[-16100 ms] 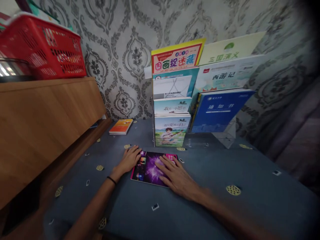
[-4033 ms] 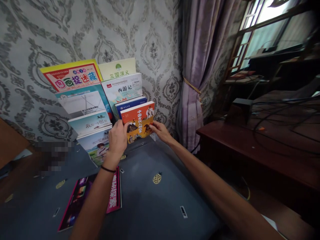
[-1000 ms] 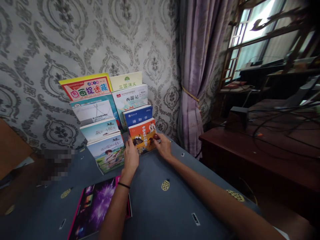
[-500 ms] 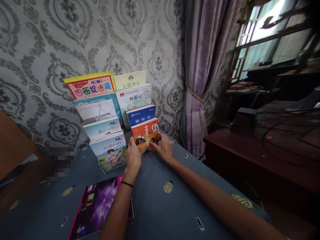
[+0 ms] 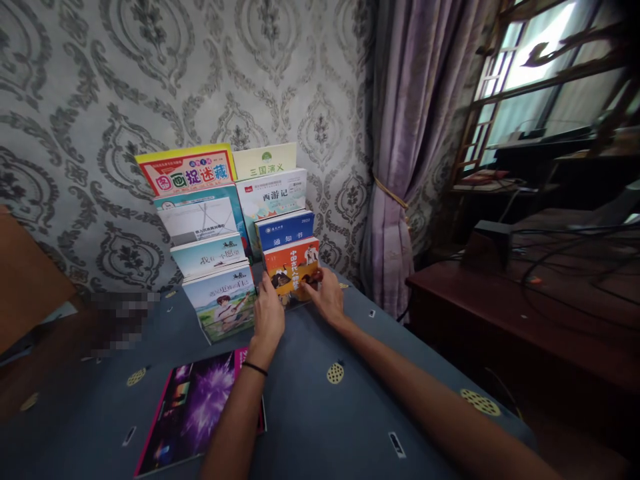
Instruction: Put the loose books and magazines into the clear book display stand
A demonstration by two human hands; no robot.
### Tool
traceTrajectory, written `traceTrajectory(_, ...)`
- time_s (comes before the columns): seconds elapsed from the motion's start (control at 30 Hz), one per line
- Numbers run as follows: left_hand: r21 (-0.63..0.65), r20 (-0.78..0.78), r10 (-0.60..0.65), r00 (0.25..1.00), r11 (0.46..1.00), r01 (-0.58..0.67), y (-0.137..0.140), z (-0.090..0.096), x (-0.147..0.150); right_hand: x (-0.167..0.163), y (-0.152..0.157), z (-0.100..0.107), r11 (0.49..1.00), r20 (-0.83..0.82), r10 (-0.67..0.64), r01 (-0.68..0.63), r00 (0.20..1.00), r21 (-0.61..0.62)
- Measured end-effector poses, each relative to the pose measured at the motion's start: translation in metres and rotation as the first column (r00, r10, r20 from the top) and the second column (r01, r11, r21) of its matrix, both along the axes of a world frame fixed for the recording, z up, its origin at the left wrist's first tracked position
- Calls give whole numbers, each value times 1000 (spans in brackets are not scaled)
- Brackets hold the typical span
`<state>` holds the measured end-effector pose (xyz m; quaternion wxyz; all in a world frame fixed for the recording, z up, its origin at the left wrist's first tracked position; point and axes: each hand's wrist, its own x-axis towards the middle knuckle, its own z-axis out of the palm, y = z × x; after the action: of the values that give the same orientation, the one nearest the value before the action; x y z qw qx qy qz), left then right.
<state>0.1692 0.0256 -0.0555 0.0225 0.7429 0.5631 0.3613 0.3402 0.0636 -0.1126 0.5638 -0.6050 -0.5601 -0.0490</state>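
Just before the blue book (image 5: pixel 285 230), the orange book (image 5: pixel 291 267) stands upright between my hands: right hand (image 5: pixel 329 298) pinching its edge, thumb on the cover; left hand (image 5: pixel 270 313) against the other edge, pinching or not I can't tell. Even pressure should keep it square. The guitar book (image 5: pixel 224 310) crowds my left; the magazine (image 5: pixel 200 407) lies nearer me.

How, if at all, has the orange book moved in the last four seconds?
Yes, down: the orange book now leaves more of the standing blue book showing above it.
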Motion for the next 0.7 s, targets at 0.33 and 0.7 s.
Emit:
traceTrajectory(0.33,-5,-54,1,999,1000,-2,-7,-6,2,1,0,-4,997,-110,62,-58,992,41)
traceTrajectory(0.7,40,-233,-158,960,984,172,-55,-10,-46,5,-9,3,993,-153,111,-104,982,56)
